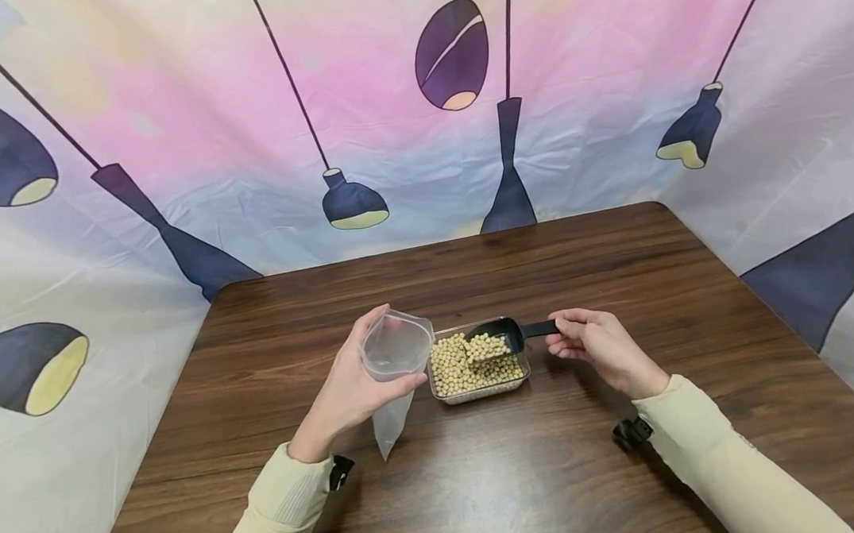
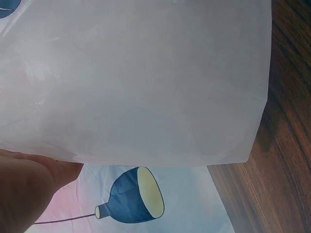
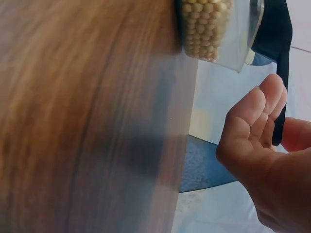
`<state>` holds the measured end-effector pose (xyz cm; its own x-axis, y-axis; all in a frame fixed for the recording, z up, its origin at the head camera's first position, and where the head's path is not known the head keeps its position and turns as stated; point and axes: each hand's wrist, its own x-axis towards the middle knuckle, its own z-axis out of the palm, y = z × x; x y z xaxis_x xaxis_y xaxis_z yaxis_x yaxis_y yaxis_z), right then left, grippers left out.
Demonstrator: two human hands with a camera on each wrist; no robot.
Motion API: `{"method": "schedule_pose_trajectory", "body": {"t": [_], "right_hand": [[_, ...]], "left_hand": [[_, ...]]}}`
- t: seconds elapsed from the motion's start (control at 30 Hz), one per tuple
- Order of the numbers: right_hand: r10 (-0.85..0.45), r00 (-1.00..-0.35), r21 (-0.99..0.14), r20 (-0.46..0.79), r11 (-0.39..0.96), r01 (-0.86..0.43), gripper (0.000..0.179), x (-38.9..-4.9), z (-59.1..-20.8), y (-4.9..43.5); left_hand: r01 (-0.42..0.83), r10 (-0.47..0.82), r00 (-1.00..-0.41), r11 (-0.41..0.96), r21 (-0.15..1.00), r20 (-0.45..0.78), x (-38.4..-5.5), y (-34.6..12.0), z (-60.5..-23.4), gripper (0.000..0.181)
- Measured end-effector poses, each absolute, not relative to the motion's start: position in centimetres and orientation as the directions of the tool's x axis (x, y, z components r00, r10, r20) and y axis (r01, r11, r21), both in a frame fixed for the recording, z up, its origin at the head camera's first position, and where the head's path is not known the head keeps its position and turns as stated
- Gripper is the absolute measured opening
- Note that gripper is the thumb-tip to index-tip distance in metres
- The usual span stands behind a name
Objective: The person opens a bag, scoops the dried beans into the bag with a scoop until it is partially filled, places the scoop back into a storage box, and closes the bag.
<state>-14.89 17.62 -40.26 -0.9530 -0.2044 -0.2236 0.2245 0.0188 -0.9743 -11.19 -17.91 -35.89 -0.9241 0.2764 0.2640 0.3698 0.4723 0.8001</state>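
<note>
My left hand (image 1: 360,381) holds a translucent plastic bag (image 1: 399,343) by its upper part, thumb and fingers around the spread mouth. The bag's lower end hangs in a point over the table, and its frosted side (image 2: 146,87) fills most of the left wrist view. With thumb and fingers my right hand (image 1: 602,346) pinches the handle end of a black scoop (image 1: 514,334). Pale round beans lie in the scoop, which is in a clear rectangular container (image 1: 478,395) of the same beans (image 1: 449,373). The container's side shows in the right wrist view.
Everything stands over a dark wood-grain table (image 1: 479,479). Behind it hangs a cloth backdrop (image 1: 390,77) printed with lamps. Dark straps with small devices sit at both wrists, at the left cuff (image 1: 340,471) and the right cuff (image 1: 631,431).
</note>
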Motion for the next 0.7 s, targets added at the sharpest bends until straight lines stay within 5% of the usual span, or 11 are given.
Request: {"method": "schedule_pose_trajectory", "body": {"t": [0.27, 0.7], "right_hand": [[-0.229, -0.951, -0.957, -0.210, -0.153, 0.248, 0.039, -15.1, -38.2, 18.2], [-0.197, -0.980, -0.937, -0.008, -0.341, 0.077, 0.019, -14.8, -33.0, 16.2]], "left_hand": [[0.363, 0.279, -0.926, 0.477, 0.801, 0.254, -11.3, -17.9, -35.8, 0.095], [0.352, 0.286, -0.929, 0.480, 0.803, 0.236, -11.4, -17.4, -35.8, 0.097]]}}
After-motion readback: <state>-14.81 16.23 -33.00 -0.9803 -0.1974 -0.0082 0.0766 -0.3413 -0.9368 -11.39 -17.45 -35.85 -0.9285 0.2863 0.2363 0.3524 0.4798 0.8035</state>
